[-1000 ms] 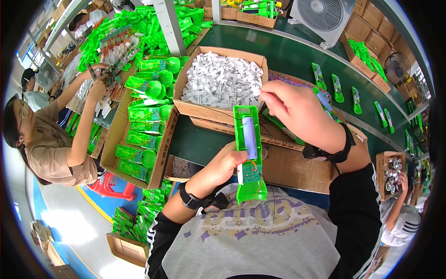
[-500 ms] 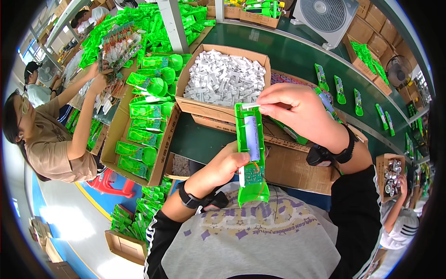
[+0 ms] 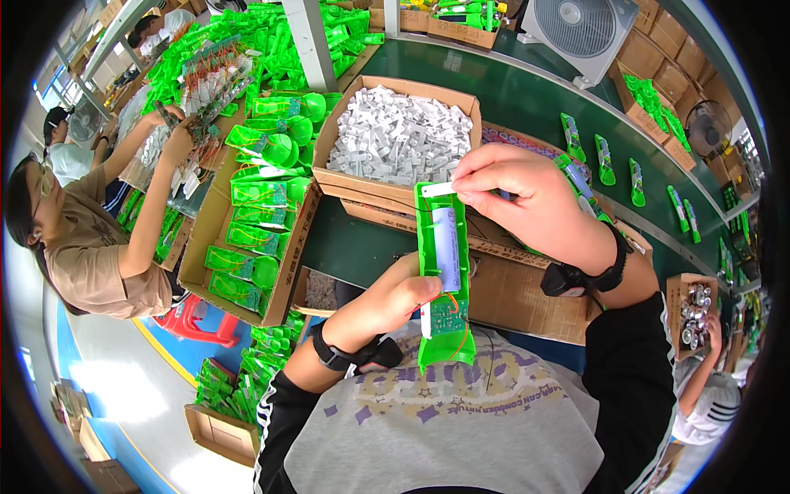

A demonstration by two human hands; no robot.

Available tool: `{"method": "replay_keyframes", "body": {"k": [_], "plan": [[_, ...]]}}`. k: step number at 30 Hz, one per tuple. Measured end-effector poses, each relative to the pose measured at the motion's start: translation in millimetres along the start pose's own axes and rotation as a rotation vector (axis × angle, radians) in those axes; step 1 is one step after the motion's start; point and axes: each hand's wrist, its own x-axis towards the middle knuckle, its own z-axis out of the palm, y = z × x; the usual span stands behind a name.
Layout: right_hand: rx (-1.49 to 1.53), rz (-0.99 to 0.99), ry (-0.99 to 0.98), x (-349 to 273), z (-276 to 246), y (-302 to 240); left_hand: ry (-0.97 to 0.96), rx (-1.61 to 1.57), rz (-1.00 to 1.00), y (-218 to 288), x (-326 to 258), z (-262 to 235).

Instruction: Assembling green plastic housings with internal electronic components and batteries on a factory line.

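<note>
My left hand (image 3: 395,296) is closed round the left edge of a green plastic housing half (image 3: 447,354), its thumb over the inside. The open side of the housing faces up. Inside lie a lilac cylindrical battery (image 3: 445,243) and, nearer me, a green circuit board (image 3: 449,318) with orange wires. At the far end my right hand (image 3: 514,185) pinches a small white plastic piece (image 3: 437,189) between thumb and fingertips, across the housing's end. Whether the piece is seated there I cannot tell.
Beyond the housing stands a carton (image 3: 395,177) heaped with white pieces. On the left, another carton (image 3: 284,284) holds wired green housings. Several filled housings (image 3: 605,160) lie along the green bench (image 3: 510,78). At the left a co-worker (image 3: 107,255) handles wired parts.
The white piece now shows more plainly, lying across the housing's far end, and my right hand has shifted slightly left. The housing's near end has moved slightly left. The co-worker's hands have moved a little.
</note>
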Motion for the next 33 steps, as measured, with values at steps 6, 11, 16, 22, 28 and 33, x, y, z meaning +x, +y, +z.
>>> {"method": "replay_keyframes", "body": {"k": [6,11,16,22,28,33], "plan": [[-0.013,-0.020,-0.032,0,2,-1,0.008,-0.007,-0.014,2,-1,2],[-0.135,0.024,-0.275,5,-6,-4,0.003,-0.009,-0.029,-3,-1,-1],[-0.074,-0.008,-0.266,1,-5,7,0.063,-0.050,0.001,-2,-1,4],[0.108,0.472,-0.264,-17,-10,-15,0.011,-0.077,0.019,-10,4,-6],[-0.011,0.478,-0.601,-36,-10,-25,0.274,-0.090,0.131,-13,26,1],[-0.073,0.460,-0.391,-54,-24,-9,0.201,-0.017,0.150,-10,42,10]]}}
